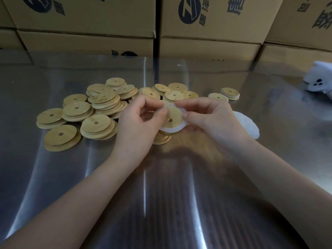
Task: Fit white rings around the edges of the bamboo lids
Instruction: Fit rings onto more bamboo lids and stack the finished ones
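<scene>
Mid-fit on one bamboo lid (173, 116). Holding it up off the worktop (161, 194) at centre, tilted, face toward the camera. Pinching from both sides: left hand (142, 119) on the left rim, right hand (212, 119) on the right rim and cupped underneath. Fingers (162, 112) curled narrow on both hands, thumb tips pressing on the white ring (172, 129) at the lid's upper edge.

Looks seated along the lower and right arc. Cannot tell at the upper edge, hidden under the thumbs. Judged as working the last arc of ring over the rim.

Key relation: any unseated stretch directly between the two thumb tips, on the edge away from the body. Round part, so no long axis to align, only tilt to manage. Equally near both hands. Could roll the ring on with either thumb while bracing with the other.

Room: bare worktop toward the body for setting down. Left and behind, loose pile of unfitted lids (97, 108), some stacked, just beside the left hand. A few more lids right under the held one; touching or not, cannot tell. Behind the right wrist, heap of spare rings (249, 126). Two more lids (230, 93) apart at far right, white cloth item (318, 79) near the right edge, cardboard boxes (89, 18) walling the back.

Likely risk: popping the ring off one side while stretching the other.
</scene>
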